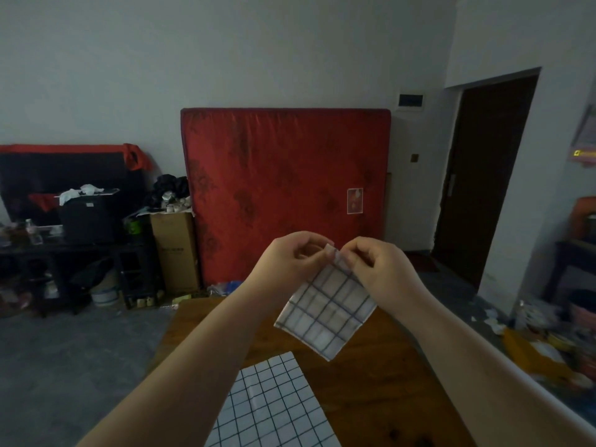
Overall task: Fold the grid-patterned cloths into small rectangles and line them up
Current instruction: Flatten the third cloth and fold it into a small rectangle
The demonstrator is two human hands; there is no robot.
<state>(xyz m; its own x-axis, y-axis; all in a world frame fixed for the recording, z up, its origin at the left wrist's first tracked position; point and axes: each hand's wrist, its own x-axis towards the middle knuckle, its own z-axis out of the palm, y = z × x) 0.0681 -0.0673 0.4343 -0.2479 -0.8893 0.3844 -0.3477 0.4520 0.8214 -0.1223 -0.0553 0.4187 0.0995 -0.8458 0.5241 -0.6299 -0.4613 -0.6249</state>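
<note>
A small white cloth with a dark grid (325,309) hangs in the air above the wooden table (396,398), folded and tilted like a diamond. My left hand (290,258) and my right hand (379,267) both pinch its top corner, fingertips nearly touching each other. A second, larger grid-patterned cloth (274,404) lies flat on the table near me, between my forearms.
A red mattress (285,191) leans on the far wall behind the table. Left of it stand a cardboard box (175,250) and a cluttered dark shelf (74,221). A dark doorway (487,179) is at the right, with a littered ledge (548,343) beside the table.
</note>
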